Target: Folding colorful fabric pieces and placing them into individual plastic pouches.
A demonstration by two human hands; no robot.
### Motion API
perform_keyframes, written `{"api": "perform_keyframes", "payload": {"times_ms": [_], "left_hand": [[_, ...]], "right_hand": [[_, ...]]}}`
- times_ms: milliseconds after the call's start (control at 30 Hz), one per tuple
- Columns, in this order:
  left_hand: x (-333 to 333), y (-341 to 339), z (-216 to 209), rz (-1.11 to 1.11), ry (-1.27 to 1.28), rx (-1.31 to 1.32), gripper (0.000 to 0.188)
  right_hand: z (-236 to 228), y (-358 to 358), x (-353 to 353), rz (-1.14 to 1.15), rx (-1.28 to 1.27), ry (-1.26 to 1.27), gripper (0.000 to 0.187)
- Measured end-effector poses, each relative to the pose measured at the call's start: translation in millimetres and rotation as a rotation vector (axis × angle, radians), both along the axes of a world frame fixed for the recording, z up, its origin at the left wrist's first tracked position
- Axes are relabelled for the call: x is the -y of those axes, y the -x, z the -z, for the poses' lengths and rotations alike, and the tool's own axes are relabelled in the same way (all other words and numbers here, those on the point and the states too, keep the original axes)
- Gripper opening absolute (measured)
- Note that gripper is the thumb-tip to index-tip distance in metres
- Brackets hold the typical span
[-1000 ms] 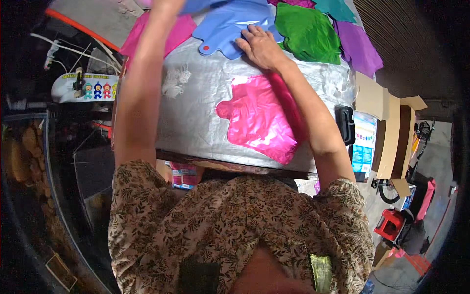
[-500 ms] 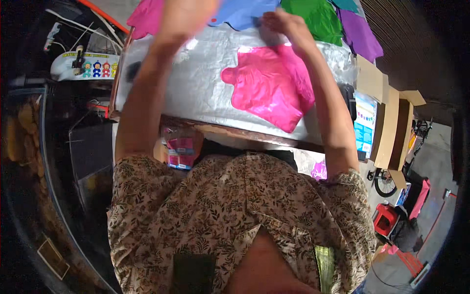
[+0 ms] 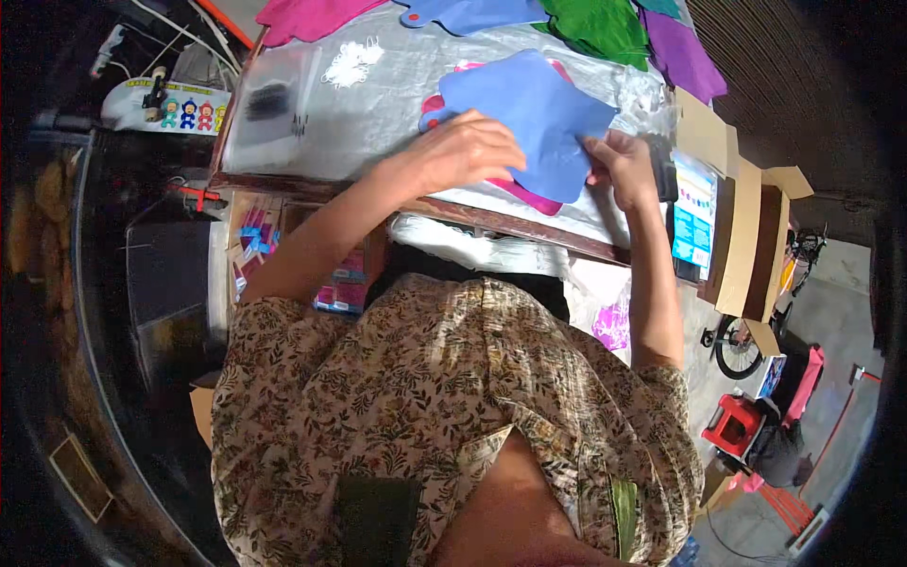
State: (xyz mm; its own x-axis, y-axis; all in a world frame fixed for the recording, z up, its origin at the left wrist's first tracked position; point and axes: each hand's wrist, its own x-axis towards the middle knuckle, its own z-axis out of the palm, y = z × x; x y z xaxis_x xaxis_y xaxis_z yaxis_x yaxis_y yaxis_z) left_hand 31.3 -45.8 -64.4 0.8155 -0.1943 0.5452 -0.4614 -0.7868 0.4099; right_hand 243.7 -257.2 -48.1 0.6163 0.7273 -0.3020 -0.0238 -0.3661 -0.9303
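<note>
A flat blue sheet (image 3: pixel 529 85) with a wavy edge and a red dot at its left lies over a shiny pink sheet (image 3: pixel 534 197) of similar outline. Only the rim of the pink one shows around it. Fingers extended, my left hand (image 3: pixel 468 151) rests along the blue sheet's lower left edge, near the red dot. My right hand (image 3: pixel 624 170) pinches the blue sheet's right edge between thumb and fingers. Both sheets lie on the silvery table cover (image 3: pixel 397 104).
Behind are pink (image 3: pixel 316 19), blue (image 3: pixel 472 13), green (image 3: pixel 605 33) and purple (image 3: pixel 685 57) sheets. White strings (image 3: pixel 351 62) and a clear plastic sleeve (image 3: pixel 279 104) lie left. Right stand a printed blue-white package (image 3: pixel 694 213) and an open cardboard box (image 3: pixel 742 227). Pink packets (image 3: pixel 340 283) sit below.
Both hands have come back toward me from the far side. A blue sheet now covers most of the pink one. The strings and clear sleeve are now uncovered by my left arm.
</note>
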Motion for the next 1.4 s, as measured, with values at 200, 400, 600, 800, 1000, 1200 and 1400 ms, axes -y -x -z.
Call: {"api": "perform_keyframes", "payload": {"times_ms": [200,400,600,800,1000,1200,1400], "left_hand": [[-49,35,20,-0.568,0.148,0.017,0.023],[-54,20,26,-0.707,0.094,-0.01,0.022],[-68,-2,31,-0.756,0.33,-0.187,0.021],[-73,7,24,-0.833,0.551,-0.261,0.02],[-79,15,32,-0.736,0.33,-0.072,0.035],[-76,23,28,-0.651,0.197,-0.067,0.037],[-77,24,27,-0.664,0.224,-0.092,0.036]], "right_hand": [[-4,26,19,0.149,0.011,0.013,0.018],[7,34,20,0.168,0.095,-0.035,0.017],[10,27,-1,0.211,0.179,-0.059,0.018],[6,24,-19,0.119,0.221,-0.014,0.019],[6,27,-27,0.098,0.202,0.03,0.022],[-1,42,-29,0.098,0.231,0.029,0.023],[-4,42,-26,0.046,0.25,0.102,0.024]]}}
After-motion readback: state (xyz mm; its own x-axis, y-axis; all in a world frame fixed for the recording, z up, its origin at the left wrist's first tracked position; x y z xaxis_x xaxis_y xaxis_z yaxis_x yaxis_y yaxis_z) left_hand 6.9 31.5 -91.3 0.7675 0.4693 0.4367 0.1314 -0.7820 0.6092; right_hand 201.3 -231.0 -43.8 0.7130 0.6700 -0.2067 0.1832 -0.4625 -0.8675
